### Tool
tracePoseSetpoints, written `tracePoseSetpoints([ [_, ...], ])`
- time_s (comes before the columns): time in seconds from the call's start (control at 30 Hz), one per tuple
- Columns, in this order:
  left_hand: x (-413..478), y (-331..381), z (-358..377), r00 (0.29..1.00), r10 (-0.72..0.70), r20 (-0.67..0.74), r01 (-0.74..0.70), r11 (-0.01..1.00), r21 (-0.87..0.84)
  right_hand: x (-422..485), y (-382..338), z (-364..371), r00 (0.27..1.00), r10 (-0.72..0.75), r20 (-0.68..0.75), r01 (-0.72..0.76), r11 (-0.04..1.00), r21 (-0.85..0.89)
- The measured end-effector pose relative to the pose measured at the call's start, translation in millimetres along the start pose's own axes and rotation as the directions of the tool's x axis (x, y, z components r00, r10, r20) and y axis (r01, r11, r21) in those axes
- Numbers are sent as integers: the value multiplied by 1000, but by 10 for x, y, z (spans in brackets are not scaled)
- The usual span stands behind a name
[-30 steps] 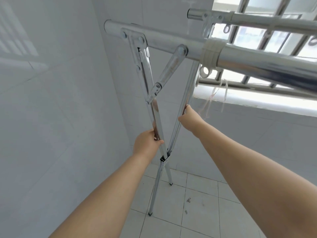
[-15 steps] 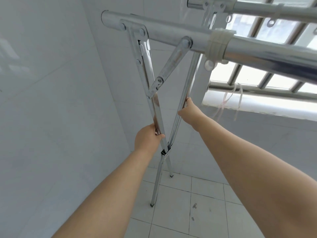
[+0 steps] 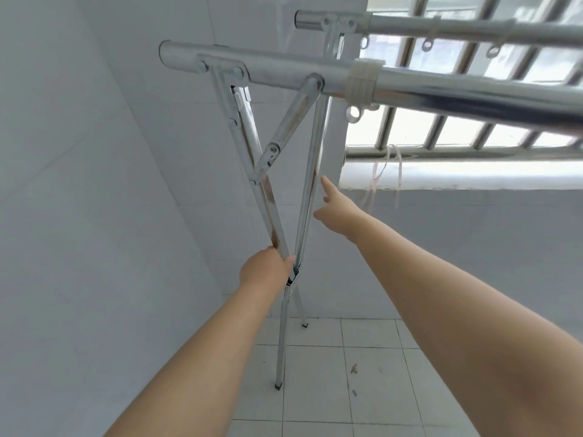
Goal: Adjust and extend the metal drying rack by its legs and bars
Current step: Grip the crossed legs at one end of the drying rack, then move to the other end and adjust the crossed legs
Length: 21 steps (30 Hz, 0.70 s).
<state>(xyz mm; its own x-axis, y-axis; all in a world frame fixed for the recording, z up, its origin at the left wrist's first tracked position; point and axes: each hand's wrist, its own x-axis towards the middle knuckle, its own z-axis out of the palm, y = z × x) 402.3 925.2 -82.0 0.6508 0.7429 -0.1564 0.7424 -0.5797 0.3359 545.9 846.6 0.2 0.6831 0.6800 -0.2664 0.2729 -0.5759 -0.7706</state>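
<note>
The metal drying rack stands before me with two chrome top bars, the near bar (image 3: 284,75) and the far bar (image 3: 441,26). Two crossed legs form an X: the left leg (image 3: 252,159) with rust streaks, and the right leg (image 3: 310,184). They meet at a pivot (image 3: 291,279). A short brace (image 3: 290,127) links the near bar to the left leg. My left hand (image 3: 263,269) is closed around the left leg just above the pivot. My right hand (image 3: 334,206) is off the right leg, fingers spread, one finger pointing up beside it.
White tiled walls close in on the left and behind the rack. A barred window (image 3: 457,130) with a sill lies to the right. The legs' feet (image 3: 278,386) rest on white floor tiles, with small debris (image 3: 354,369) nearby. A white plastic collar (image 3: 362,83) wraps the near bar.
My right hand has let go of the right leg and opened. My left hand has slid down the left leg toward the pivot. The view has shifted left.
</note>
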Motion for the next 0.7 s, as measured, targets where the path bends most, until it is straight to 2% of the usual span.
tracePoseSetpoints([
  [0.07, -56, 17, 53, 999, -20, 49, 19, 999, 31, -112, 92, -45, 1000, 17, -22, -17, 1000, -3],
  [0.2, -165, 216, 191, 985, 39, 171, -65, 986, 153, -379, 387, -181, 993, 71, -96, -70, 997, 14],
  [0.37, -272, 674, 460, 960, 171, 220, -200, 973, 118, -768, 919, -390, 968, 162, -189, -157, 987, 43],
  [0.57, -734, 1488, 855, 852, 416, 318, -471, 874, 122, -1667, 1805, -901, 859, 369, -355, -360, 928, 94],
  [0.7, -1198, 2049, 992, 771, 540, 338, -608, 782, 137, -2380, 2279, -1295, 778, 453, -435, -442, 887, 132],
])
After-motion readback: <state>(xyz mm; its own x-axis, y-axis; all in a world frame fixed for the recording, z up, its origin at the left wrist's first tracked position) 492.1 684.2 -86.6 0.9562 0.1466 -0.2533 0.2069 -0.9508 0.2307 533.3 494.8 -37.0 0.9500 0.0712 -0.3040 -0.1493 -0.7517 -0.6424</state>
